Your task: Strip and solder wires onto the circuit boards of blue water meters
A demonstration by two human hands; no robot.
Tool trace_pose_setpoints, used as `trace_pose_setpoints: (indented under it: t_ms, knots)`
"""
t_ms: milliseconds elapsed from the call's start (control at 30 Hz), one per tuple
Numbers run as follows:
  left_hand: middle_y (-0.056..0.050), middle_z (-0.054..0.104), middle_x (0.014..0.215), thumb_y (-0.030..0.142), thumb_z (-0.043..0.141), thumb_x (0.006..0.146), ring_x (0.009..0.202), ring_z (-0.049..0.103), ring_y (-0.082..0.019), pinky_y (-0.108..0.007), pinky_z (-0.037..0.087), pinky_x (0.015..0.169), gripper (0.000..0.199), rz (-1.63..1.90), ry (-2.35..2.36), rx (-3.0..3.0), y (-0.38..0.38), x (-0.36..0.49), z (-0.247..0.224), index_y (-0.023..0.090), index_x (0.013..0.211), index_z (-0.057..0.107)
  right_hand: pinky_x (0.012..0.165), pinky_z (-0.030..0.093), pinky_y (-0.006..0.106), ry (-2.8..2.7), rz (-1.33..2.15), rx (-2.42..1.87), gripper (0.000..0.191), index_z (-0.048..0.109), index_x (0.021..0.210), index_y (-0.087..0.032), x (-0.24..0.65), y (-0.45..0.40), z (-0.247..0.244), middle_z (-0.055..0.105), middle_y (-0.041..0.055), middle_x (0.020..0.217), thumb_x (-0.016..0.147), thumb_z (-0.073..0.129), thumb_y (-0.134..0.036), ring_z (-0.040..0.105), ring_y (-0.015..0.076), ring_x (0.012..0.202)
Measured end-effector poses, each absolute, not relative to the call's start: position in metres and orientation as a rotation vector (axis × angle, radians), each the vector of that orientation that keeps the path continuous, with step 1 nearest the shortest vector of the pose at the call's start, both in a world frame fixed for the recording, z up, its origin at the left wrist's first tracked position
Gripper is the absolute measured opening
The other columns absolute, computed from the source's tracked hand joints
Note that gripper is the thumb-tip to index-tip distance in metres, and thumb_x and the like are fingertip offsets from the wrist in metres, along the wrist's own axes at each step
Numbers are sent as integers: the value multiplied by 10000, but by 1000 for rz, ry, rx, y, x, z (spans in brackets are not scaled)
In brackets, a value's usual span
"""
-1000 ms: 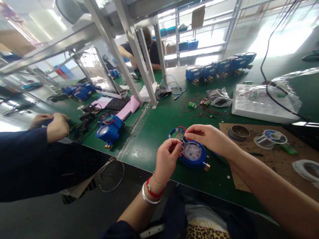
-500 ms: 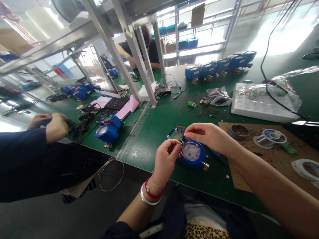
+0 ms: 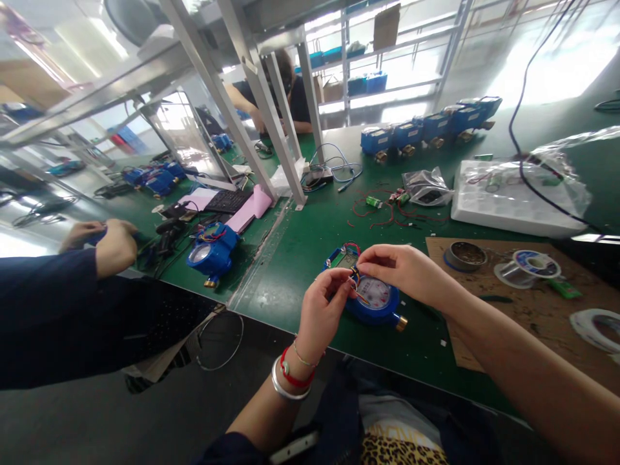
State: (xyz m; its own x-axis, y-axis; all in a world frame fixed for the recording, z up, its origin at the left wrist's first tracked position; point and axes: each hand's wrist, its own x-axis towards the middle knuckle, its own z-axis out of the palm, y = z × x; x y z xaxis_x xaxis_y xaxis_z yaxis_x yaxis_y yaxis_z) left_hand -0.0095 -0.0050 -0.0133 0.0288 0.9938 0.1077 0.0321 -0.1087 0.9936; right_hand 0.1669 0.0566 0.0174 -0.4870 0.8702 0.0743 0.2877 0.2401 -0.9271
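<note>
A blue water meter point(image 3: 375, 294) with a round dial and brass end lies on the green bench in front of me. Its electronics box at the back is uncovered, showing a green circuit board point(image 3: 338, 259) and red wires. Thin coloured wires point(image 3: 359, 296) rise over the dial. My left hand point(image 3: 323, 307) pinches these wires at the dial's left side. Thumb and forefinger of my right hand point(image 3: 394, 265) are closed on the same wires, just above the dial. The exact wire ends are hidden by my fingers.
A second blue meter point(image 3: 213, 252) stands at left, near a co-worker's hands point(image 3: 113, 242). Several meters point(image 3: 429, 129) line the back. At right are a white foam tray point(image 3: 513, 200), a solder spool point(image 3: 533, 265), a round tin point(image 3: 465, 255) and cardboard point(image 3: 494, 336). Metal posts point(image 3: 288, 129) rise ahead.
My right hand has shifted slightly down and left, closer to my left fingertips. Both hands stay at the wires, and the meter has barely moved.
</note>
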Motion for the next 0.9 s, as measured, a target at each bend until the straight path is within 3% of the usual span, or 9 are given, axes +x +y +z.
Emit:
trace_pose_setpoints:
  t_ms: [233,533,900]
  knots:
    - [6,613,839,201,612,877,742,659,-131,-261,519,737,281,1268,1121,1320,-3,-11,-16,189,1131,492,718,502,267,-1808,1337,-1004,186,639,867,-182,160,51,8,668,10,830,813,629,-359,627,146,767]
    - [2,602,844,205,604,875,759,652,-131,-252,517,729,294,1248,1147,1397,-2,-10,-20,194,1150,498,677,462,236,-1843,1384,-964,103,641,859,-178,159,45,11,644,-11,787,810,620,-266,593,119,726]
    - [-35,631,933,211,657,836,832,648,-141,-257,532,779,251,1255,1182,1374,-3,-11,-17,178,1071,573,720,475,257,-1873,1314,-936,152,672,887,-182,158,48,4,656,9,836,816,638,-312,608,139,774]
